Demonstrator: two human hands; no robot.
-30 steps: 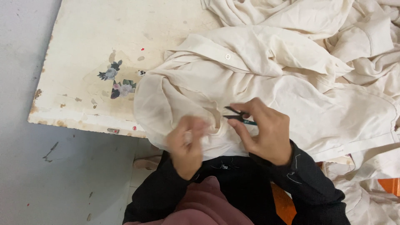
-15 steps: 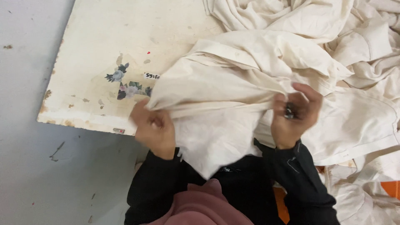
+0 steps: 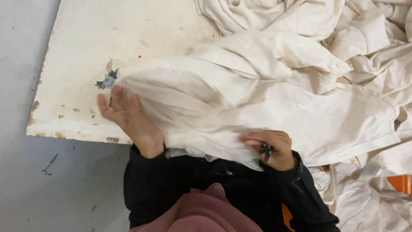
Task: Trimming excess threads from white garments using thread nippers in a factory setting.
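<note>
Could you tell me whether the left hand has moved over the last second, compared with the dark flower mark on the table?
Yes. The left hand has moved out to the left, from the middle of the cream garment to just beside the flower mark near the table's front edge.

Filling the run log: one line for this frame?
left hand: flat on cream garment edge | right hand: grips garment hem, small dark snips | worn white table

worn cream table (image 3: 107,38) bears heaped cream garments (image 3: 279,86), one hand (image 3: 124,111).
</note>
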